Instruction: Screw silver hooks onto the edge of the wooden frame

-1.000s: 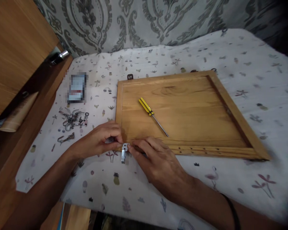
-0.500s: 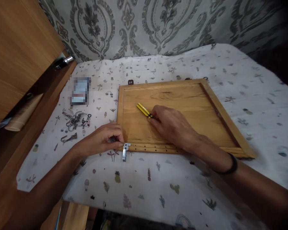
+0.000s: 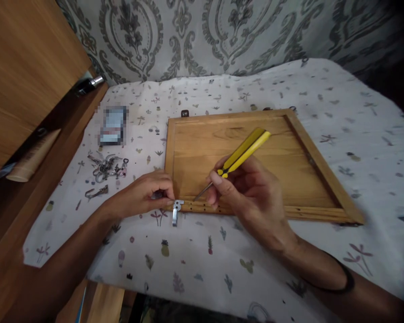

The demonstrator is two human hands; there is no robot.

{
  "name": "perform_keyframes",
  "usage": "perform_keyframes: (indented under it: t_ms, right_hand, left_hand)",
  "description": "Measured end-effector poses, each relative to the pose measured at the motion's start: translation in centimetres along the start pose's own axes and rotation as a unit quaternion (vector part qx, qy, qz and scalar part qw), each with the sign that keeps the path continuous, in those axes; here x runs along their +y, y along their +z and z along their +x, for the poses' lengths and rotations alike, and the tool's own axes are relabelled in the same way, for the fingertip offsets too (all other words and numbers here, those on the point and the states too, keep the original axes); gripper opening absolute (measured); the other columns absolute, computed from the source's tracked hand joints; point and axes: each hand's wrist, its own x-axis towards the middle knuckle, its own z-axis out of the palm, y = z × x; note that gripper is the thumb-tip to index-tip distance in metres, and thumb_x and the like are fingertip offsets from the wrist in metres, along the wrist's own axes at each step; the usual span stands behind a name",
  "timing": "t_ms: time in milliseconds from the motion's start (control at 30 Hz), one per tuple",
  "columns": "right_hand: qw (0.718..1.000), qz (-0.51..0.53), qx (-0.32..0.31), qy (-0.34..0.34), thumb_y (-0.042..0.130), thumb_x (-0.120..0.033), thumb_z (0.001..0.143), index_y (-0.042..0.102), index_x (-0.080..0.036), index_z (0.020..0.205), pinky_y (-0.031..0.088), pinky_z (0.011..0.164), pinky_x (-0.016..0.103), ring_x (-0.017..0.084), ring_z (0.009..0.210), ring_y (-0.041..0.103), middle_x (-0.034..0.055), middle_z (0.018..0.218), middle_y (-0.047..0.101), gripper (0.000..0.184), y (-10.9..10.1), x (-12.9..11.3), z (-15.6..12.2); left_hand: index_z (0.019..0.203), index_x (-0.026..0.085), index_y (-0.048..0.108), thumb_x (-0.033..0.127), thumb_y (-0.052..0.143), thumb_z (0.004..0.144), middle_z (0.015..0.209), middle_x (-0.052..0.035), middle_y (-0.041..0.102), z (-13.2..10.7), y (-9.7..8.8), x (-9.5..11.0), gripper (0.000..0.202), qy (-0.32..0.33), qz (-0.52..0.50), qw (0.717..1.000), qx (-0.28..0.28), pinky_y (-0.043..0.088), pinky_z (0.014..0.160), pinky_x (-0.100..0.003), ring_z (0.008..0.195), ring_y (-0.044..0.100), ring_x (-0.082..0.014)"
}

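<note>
Head view: wooden panel [image 3: 256, 148] lies flat on the cloth-covered table [image 3: 289, 85]. Left hand [image 3: 143, 195]: fingertips pinched together on metal bracket [image 3: 176, 211] at the panel's near left corner. Right hand [image 3: 252, 193]: closed around yellow screwdriver [image 3: 244, 150], tip angled down-left, just over the holed near rail, near the bracket. Loose metal hardware [image 3: 106, 168] lies left of the panel.
</note>
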Motion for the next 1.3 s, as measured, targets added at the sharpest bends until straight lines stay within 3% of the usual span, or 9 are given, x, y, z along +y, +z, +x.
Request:
perform_keyframes:
  t_ms: [367, 833, 1000, 1300]
  right_hand:
    - [0.998, 0.015, -0.046, -0.028, 0.065, -0.036, 0.099, 0.053, -0.024, 0.101, 0.061, 0.056, 0.024, 0.012, 0.059, 0.068, -0.0043, 0.071, 0.065, 0.017, 1.1, 2.9, -1.2]
    - [0.992, -0.09, -0.087, -0.03, 0.059, -0.031, 0.101, 0.05, -0.024, 0.095, 0.056, 0.058, 0.028, 0.014, 0.058, 0.066, -0.003, 0.068, 0.066, 0.013, 1.0, 3.3, -1.1]
    - [0.983, -0.142, -0.095, -0.068, 0.057, -0.03, 0.101, 0.05, -0.024, 0.095, 0.054, 0.06, 0.029, 0.015, 0.062, 0.067, -0.0027, 0.069, 0.066, 0.011, 0.9, 3.0, -1.1]
    - [0.985, -0.128, -0.103, -0.056, 0.058, -0.032, 0.101, 0.05, -0.024, 0.096, 0.056, 0.062, 0.03, 0.015, 0.062, 0.066, -0.0028, 0.068, 0.066, 0.012, 0.8, 3.3, -0.9]
  left_hand:
    - [0.083, 0.018, 0.063, 0.024, 0.063, 0.1, 0.084, -0.0009, 0.062, 0.0, 0.1, -0.1, 0.018, 0.001, 0.0, 1.0, 0.005, 0.041, 0.074, -0.027, 0.083, 0.056, -0.0152]
    - [0.085, 0.019, 0.063, 0.023, 0.063, 0.099, 0.09, -0.0024, 0.065, 0.0, 0.0, 0.1, 0.015, -0.015, -0.021, 1.0, -0.017, 0.042, 0.081, -0.03, 0.089, 0.056, -0.0173]
    - [0.085, 0.018, 0.064, 0.021, 0.064, 0.098, 0.089, -0.0018, 0.066, 0.0, 0.0, 0.1, 0.013, -0.013, -0.024, 1.0, -0.013, 0.042, 0.081, -0.029, 0.089, 0.056, -0.0169]
    - [0.086, 0.018, 0.065, 0.025, 0.064, 0.099, 0.089, -0.002, 0.066, 0.0, 0.1, -0.2, 0.015, -0.003, -0.017, 1.0, -0.005, 0.042, 0.079, -0.029, 0.088, 0.057, -0.0162]
